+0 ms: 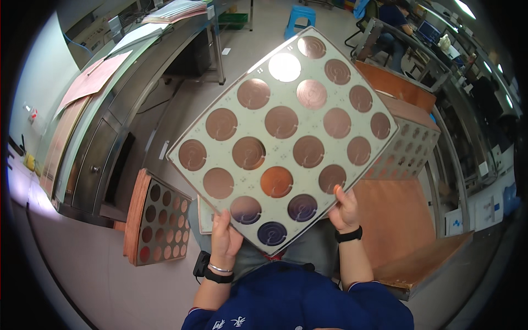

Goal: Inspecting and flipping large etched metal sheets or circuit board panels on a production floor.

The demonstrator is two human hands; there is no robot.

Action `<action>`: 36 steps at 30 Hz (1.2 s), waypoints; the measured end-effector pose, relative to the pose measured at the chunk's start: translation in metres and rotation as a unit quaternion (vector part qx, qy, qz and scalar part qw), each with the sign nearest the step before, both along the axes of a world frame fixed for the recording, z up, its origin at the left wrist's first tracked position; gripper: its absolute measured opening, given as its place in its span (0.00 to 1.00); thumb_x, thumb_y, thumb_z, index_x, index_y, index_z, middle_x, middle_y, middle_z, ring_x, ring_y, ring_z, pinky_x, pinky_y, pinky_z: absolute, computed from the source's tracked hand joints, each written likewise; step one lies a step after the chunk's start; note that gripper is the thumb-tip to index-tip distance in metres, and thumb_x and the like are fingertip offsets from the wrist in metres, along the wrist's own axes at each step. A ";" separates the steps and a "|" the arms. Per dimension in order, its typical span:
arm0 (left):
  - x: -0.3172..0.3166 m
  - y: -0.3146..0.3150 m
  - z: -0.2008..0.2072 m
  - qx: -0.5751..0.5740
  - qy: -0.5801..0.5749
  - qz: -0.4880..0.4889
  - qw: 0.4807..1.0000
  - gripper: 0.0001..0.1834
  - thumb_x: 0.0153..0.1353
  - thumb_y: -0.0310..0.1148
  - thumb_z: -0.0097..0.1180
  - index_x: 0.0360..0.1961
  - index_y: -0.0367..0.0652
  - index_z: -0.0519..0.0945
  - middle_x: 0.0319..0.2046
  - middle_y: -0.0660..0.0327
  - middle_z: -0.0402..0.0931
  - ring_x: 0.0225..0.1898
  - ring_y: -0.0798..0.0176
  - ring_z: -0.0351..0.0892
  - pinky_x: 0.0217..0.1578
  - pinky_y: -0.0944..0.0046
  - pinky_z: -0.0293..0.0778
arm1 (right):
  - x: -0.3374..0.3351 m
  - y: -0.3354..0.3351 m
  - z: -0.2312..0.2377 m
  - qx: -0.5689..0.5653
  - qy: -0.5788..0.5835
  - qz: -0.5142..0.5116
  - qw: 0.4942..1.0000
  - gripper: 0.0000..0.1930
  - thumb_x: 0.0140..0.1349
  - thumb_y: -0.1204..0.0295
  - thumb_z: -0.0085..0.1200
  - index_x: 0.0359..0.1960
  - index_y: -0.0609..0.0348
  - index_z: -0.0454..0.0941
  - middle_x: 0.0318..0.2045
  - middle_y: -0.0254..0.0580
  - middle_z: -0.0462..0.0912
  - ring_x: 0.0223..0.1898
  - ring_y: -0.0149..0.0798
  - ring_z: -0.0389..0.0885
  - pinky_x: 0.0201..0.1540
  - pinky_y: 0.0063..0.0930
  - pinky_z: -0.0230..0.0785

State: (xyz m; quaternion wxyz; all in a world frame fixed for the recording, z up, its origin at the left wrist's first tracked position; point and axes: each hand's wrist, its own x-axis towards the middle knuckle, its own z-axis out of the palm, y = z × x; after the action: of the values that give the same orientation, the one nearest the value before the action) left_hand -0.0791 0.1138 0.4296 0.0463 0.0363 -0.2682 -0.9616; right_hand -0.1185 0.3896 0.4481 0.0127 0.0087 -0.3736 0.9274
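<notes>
Held up in front of me is a large printed circuit board panel (pixel 297 132), tilted with one corner pointing away. Rows of round copper discs with ring patterns cover its pale face, and light glares off a disc near the far edge. My left hand (pixel 225 240) grips the near left edge, thumb on the front. On the near right edge my right hand (pixel 345 211) is closed, its thumb also on the face. The other fingers of both hands are mostly hidden behind the panel.
A stack of similar panels (pixel 159 220) stands on the floor at my left. More panels (pixel 410 140) lean at the right by a brown wooden board (pixel 399 212). A metal desk (pixel 118 104) with papers fills the left. Farther back are a blue stool (pixel 300 21) and a seated person (pixel 391 27).
</notes>
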 end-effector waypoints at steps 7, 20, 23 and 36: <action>0.003 -0.043 -0.015 -0.006 -0.047 0.003 0.999 0.22 0.66 0.32 0.46 0.60 0.44 0.61 0.53 0.57 0.69 0.54 0.60 0.70 0.53 0.57 0.70 | -0.004 0.077 0.012 -0.014 -0.001 -0.136 0.991 0.21 0.68 0.62 0.40 0.58 0.59 0.64 0.55 0.46 0.71 0.56 0.42 0.70 0.58 0.42 0.65; 0.011 -0.090 -0.019 -0.274 -0.137 0.158 0.939 0.10 0.67 0.33 0.44 0.46 0.41 0.71 0.34 0.68 0.76 0.29 0.80 0.71 0.27 0.80 0.68 | 0.016 0.094 0.037 0.385 -0.048 -0.054 0.920 0.23 0.67 0.61 0.45 0.58 0.64 0.66 0.32 0.29 0.79 0.26 0.16 0.72 0.27 0.10 0.61; 0.015 -0.096 -0.016 -0.311 -0.137 0.157 0.927 0.11 0.68 0.34 0.43 0.45 0.41 0.72 0.35 0.68 0.76 0.28 0.80 0.71 0.26 0.81 0.67 | 0.015 0.090 0.030 0.408 -0.062 -0.024 0.911 0.20 0.66 0.62 0.47 0.55 0.62 0.70 0.28 0.24 0.76 0.26 0.16 0.69 0.27 0.09 0.61; 0.019 -0.111 0.001 -0.252 -0.038 0.178 0.950 0.09 0.67 0.31 0.46 0.45 0.40 0.69 0.43 0.62 0.74 0.45 0.69 0.72 0.51 0.68 0.66 | 0.012 0.085 0.028 0.370 0.056 -0.068 0.925 0.11 0.65 0.70 0.49 0.46 0.61 0.73 0.38 0.31 0.78 0.38 0.22 0.74 0.41 0.17 0.66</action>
State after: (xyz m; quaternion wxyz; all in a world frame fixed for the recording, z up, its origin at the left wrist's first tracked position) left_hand -0.0603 0.0023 0.4303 0.2144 0.1071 -0.4926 -0.8366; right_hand -0.1063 0.4751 0.4761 0.0921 0.0391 -0.6885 0.7183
